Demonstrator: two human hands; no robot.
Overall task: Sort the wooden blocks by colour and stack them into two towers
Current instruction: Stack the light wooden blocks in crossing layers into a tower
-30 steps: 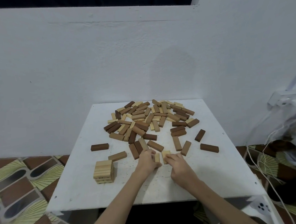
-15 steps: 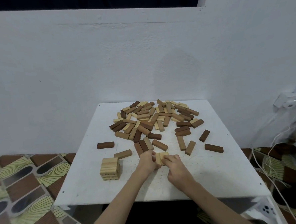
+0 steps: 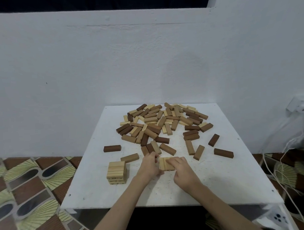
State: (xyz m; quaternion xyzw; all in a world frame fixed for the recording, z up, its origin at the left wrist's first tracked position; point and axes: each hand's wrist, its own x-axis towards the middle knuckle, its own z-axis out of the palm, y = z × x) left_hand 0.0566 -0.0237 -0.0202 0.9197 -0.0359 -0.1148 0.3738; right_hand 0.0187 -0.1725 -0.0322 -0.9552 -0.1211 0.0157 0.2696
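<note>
Starting at far left, patterned floor tiles (image 3: 32,182) run beside the white table (image 3: 223,185). A lone dark block (image 3: 112,148) lies near the table's left edge, apart from the rest. Below it stands the pale tower (image 3: 116,172), several layers high, w/ a mid-brown block (image 3: 129,158) lying just behind it.

Next, centre front: left hand (image 3: 149,165) w/ fingers curled against the left side of a row of pale blocks (image 3: 165,163) (three side by side, as far as I can tell), thumb at the near end. Right hand (image 3: 182,168) rests on top of the row's right part, fingers bent over it and pressing down. So both hands are clamped on that row, which sits flat on the table, right of the tower and not touching it.

Behind the hands, the mixed pile (image 3: 163,121) of pale, mid and dark blocks covers the table's far half. Strays lie to its right: two mid-brown ones (image 3: 194,148), then two dark ones (image 3: 219,147) further right.

Far right, white cables (image 3: 282,171) hang beside the table.
</note>
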